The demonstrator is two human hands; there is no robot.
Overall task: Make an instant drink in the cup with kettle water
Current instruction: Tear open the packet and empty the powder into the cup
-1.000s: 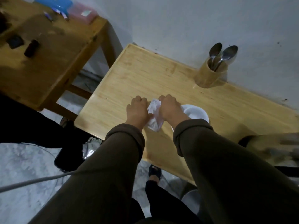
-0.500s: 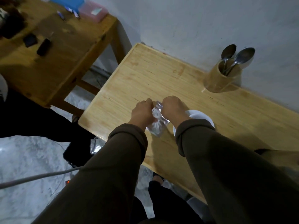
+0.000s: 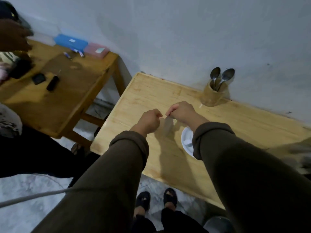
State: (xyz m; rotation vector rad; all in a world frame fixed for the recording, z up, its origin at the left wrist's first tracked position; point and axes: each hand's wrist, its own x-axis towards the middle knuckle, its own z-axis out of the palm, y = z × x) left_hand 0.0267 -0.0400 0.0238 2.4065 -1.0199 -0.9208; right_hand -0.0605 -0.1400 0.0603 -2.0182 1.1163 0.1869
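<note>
A small silvery drink sachet [image 3: 168, 126] hangs blurred from my right hand [image 3: 182, 111], which pinches its top edge above the light wooden table [image 3: 151, 91]. My left hand [image 3: 149, 120] is a closed fist just left of the sachet; whether it still pinches a torn corner I cannot tell. A white cup [image 3: 186, 140] stands on the table under my right forearm, half hidden by the sleeve, with something pale inside. No kettle is clearly in view.
A wooden holder [image 3: 212, 96] with two metal spoons [image 3: 220, 78] stands by the wall at the back. A darker table [image 3: 55, 88] at the left carries boxes, pens and small black items; another person's hand [image 3: 13, 37] reaches over it. A grey cable [image 3: 33, 195] crosses the floor.
My hands have drawn apart: both were gripping the sachet together, and now it dangles from the right hand alone. The view has pulled back and tilted up.
</note>
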